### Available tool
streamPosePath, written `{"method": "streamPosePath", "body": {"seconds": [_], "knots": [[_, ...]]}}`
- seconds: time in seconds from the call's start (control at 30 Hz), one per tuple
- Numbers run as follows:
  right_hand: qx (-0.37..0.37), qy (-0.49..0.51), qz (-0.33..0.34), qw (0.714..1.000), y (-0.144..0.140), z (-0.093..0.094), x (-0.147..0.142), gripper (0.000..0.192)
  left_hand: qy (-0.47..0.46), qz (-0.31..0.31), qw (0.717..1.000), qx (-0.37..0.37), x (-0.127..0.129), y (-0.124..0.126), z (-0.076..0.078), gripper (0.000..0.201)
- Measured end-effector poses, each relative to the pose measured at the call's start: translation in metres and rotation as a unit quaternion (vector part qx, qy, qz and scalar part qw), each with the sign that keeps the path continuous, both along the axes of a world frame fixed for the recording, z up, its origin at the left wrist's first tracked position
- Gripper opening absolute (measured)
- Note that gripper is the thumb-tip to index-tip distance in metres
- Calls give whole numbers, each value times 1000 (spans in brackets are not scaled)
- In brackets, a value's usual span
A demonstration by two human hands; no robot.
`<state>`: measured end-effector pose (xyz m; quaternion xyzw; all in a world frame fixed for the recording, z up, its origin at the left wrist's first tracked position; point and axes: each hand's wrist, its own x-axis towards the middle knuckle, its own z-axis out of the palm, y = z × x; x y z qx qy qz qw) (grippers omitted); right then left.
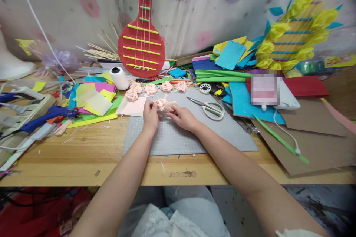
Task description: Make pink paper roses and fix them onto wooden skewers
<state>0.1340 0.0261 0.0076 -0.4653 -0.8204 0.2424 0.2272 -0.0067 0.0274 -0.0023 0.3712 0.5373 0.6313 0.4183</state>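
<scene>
Both of my hands are over the grey cutting mat (172, 137), holding a pale pink paper flower (161, 103) between them. My left hand (151, 115) pinches it from the left side. From the right, the fingers of my right hand (180, 116) close on its lower edge. Behind them several finished-looking pink paper flowers (150, 88) lie in a row. Beside my left hand is a flat sheet of pink paper (130, 106). Scissors (210, 109) with pale handles rest on the mat to the right of my right hand.
A spool of white thread (119, 78) stands behind the coloured paper scraps (93, 98). A blue glue gun (47, 118) lies by a power strip (27, 111) on the left. A red paper instrument (141, 50) leans at the back. Cardboard (311, 148) and a cable are at right.
</scene>
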Motion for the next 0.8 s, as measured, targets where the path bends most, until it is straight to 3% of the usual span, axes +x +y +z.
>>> {"method": "streamPosePath", "body": {"seconds": [0.4, 0.63, 0.8], "knots": [[12, -32, 30, 999, -2, 0, 0, 20, -23, -10, 1000, -17, -1, 0, 3, 14], [6, -59, -6, 998, 3, -1, -1, 21, 77, 23, 997, -11, -2, 6, -12, 24], [44, -93, -6, 995, 2, -3, 1, 21, 118, 21, 992, -28, -2, 6, -9, 24]]}}
